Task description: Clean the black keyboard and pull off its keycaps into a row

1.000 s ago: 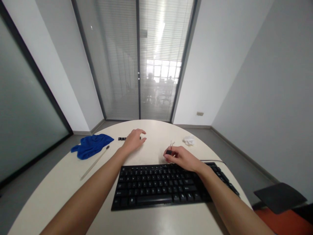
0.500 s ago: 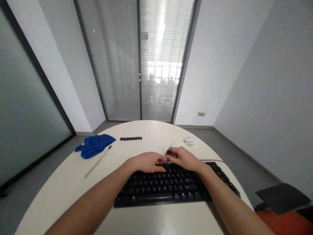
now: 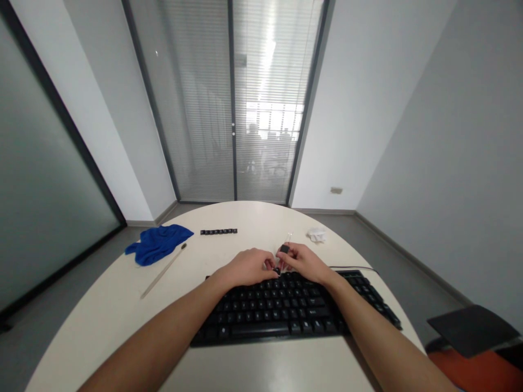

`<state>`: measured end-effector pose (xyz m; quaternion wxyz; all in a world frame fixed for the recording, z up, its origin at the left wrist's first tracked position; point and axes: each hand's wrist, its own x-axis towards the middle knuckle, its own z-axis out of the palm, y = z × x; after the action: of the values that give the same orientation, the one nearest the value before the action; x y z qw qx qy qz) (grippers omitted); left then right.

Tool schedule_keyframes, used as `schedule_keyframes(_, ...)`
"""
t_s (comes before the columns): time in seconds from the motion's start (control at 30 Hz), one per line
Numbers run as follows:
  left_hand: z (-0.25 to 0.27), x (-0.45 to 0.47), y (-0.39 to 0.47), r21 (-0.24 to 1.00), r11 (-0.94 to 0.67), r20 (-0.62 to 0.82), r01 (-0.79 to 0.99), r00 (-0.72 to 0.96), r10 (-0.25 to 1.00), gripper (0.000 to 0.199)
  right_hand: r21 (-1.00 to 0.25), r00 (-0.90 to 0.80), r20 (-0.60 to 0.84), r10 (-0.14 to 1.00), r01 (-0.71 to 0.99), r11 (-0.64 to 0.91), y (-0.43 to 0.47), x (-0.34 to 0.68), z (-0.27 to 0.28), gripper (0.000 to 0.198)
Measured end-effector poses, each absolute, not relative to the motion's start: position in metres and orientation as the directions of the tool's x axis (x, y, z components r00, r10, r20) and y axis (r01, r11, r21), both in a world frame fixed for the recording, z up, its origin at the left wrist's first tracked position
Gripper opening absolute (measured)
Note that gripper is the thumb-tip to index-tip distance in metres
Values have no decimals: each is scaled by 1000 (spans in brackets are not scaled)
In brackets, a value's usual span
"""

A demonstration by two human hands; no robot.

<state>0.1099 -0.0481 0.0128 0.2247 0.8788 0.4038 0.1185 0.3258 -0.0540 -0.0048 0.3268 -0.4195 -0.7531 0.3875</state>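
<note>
A black keyboard (image 3: 261,314) lies across the near part of the table, several of its keys under my forearms and hands. My left hand (image 3: 254,265), closed, pinches a small black keycap (image 3: 277,270) just above the keyboard's back edge. Beside it, my right hand (image 3: 304,261) grips a keycap puller (image 3: 285,249) with a black body, its thin wire ends pointing up and away from me. The hands are close together, and the fingers partly cover both things.
Several black keycaps (image 3: 219,231) stand in a row at the back of the pale round table (image 3: 102,321). A blue cloth (image 3: 161,243) and a thin brush (image 3: 163,271) lie left. Crumpled white tissue (image 3: 316,234) sits back right; a chair (image 3: 474,332) stands beyond the table's right edge.
My left hand has lifted slightly off the keys, and a keycap now shows in its fingertips. The puller in my right hand has tilted a little.
</note>
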Motion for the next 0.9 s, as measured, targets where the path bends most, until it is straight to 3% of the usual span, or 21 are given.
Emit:
schedule_keyframes(0.37,8,112,-42,614,-527,102,588,602,792,27,-872,-359,153,921,389,297,-52,323,-9,42)
schedule_keyframes(0.63,14,113,-48,400,-640,209,656,615,761,22,-896,-333,164,929,345,281,-49,323,-9,43)
schedule_keyframes(0.9,17,113,-52,295,-740,277,604,687,672,17,-886,-302,178,937,364,286,-48,323,-7,44)
